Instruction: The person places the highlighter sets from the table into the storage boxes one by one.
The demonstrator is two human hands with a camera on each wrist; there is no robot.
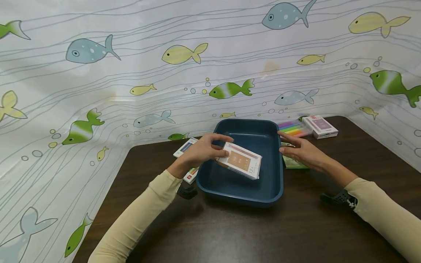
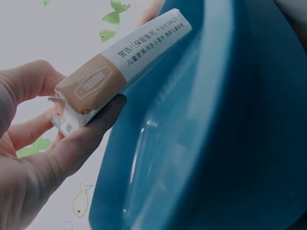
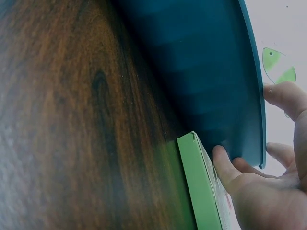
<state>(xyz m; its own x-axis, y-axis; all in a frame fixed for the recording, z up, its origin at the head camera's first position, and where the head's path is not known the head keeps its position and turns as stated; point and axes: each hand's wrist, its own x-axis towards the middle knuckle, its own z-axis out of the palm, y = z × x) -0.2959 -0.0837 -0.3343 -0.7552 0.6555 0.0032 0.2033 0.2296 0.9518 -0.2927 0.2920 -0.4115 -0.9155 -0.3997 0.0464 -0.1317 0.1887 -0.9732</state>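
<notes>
A small white box with a brown label (image 1: 241, 160) is tilted over the blue plastic bin (image 1: 238, 198). My left hand (image 1: 202, 150) holds this box at its left end between thumb and fingers. Close up in the left wrist view, the box (image 2: 120, 64) shows a brown end and printed text on a white side, above the bin's inside. My right hand (image 1: 304, 151) is at the bin's right side, with fingertips touching the rim and outer wall. The right wrist view shows the right hand (image 3: 264, 191) against the bin wall (image 3: 206, 72), beside a green box (image 3: 199, 177).
Behind my right hand lie a clear pack of coloured pens (image 1: 294, 129) and a white box with a purple label (image 1: 320, 126). White packs, one with blue on it (image 1: 184, 148), lie left of the bin on the dark wooden table (image 1: 213, 233). A fish-patterned sheet (image 1: 131, 54) hangs behind.
</notes>
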